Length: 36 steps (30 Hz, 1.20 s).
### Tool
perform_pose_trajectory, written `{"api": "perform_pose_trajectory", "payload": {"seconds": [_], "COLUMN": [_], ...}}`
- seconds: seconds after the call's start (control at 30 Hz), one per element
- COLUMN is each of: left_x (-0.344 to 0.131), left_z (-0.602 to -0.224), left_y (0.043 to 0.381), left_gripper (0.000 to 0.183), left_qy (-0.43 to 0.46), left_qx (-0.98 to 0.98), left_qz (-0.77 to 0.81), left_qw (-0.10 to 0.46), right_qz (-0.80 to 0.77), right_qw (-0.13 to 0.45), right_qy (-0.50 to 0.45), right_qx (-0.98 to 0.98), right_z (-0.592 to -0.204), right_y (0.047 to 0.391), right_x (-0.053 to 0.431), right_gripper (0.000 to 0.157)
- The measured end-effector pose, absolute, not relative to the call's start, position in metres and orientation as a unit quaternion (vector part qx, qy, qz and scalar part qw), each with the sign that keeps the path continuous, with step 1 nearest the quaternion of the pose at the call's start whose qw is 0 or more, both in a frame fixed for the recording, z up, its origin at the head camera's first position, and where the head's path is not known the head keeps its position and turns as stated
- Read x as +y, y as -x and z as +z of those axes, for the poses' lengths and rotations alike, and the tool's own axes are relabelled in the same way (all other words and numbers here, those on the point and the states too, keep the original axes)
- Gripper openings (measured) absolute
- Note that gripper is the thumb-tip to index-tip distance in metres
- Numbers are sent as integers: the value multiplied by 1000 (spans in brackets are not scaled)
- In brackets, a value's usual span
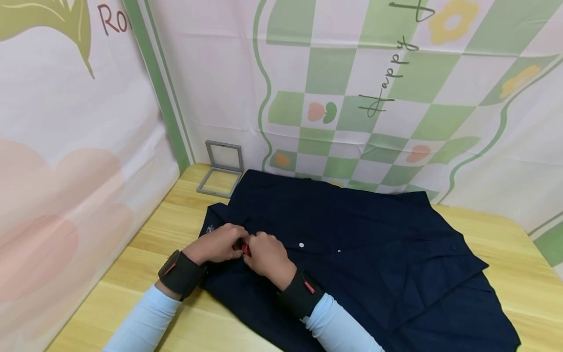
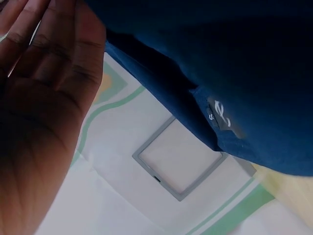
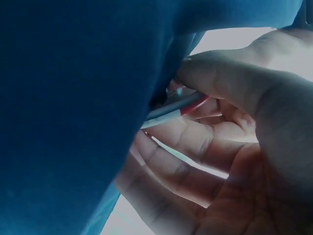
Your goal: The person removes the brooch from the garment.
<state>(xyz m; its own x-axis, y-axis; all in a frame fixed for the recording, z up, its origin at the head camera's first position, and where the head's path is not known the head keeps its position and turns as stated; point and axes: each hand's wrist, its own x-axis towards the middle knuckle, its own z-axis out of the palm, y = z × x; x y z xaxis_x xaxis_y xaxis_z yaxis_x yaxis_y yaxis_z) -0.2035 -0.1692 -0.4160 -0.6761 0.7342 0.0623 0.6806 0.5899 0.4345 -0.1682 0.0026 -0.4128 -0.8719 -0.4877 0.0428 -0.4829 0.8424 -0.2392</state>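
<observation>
A navy shirt (image 1: 360, 230) with small white buttons lies spread over the table. My right hand (image 1: 267, 254) pinches a small red piece (image 1: 246, 250) between thumb and fingers, right against the cloth. In the right wrist view this red piece (image 3: 193, 104) shows a curved grey and white edge, and part of it is hidden by the cloth; I cannot tell its kind. Facing it, my left hand (image 1: 222, 243) has thumb and fingers bent around a bit of the shirt near the collar. The collar label (image 2: 222, 115) shows in the left wrist view.
An unfolded grey frame (image 1: 220, 182) with pale clear panes stands at the table's back left, beside the shirt. Patterned cloth walls (image 1: 211, 63) close off the back and left. Bare wooden tabletop (image 1: 162, 230) shows at the left.
</observation>
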Motion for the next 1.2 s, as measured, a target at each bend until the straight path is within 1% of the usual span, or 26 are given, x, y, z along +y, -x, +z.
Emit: {"api": "perform_pose_trajectory", "payload": {"seconds": [0.23, 0.37, 0.53, 0.67, 0.77, 0.9, 1.07, 1.2], "left_x": [-176, -174, -171, -171, -172, -172, -172, -172], "left_z": [-410, -405, -405, -408, -412, -418, -418, -417], "left_y": [203, 202, 202, 202, 203, 205, 205, 205], "left_gripper": [19, 16, 15, 16, 17, 18, 18, 18], "left_qy": [-373, -369, -343, -339, -357, -372, -362, -361], "left_qx": [877, 859, 854, 858, 862, 867, 871, 872], "left_qz": [299, 352, 387, 376, 348, 322, 323, 320], "left_qw": [43, 36, 55, 81, 89, 79, 82, 84], "right_qz": [-98, -106, -135, -157, -167, -176, -180, -178], "right_qw": [-24, -15, 12, 27, 31, 29, 29, 24], "right_qy": [263, 261, 259, 258, 257, 258, 257, 259], "right_qx": [960, 959, 956, 953, 951, 950, 949, 949], "right_z": [-419, -419, -418, -419, -419, -420, -420, -420], "right_y": [168, 170, 174, 176, 176, 177, 178, 178], "right_x": [2, 3, 6, 7, 8, 8, 8, 8], "right_gripper": [18, 17, 13, 11, 12, 12, 8, 9]}}
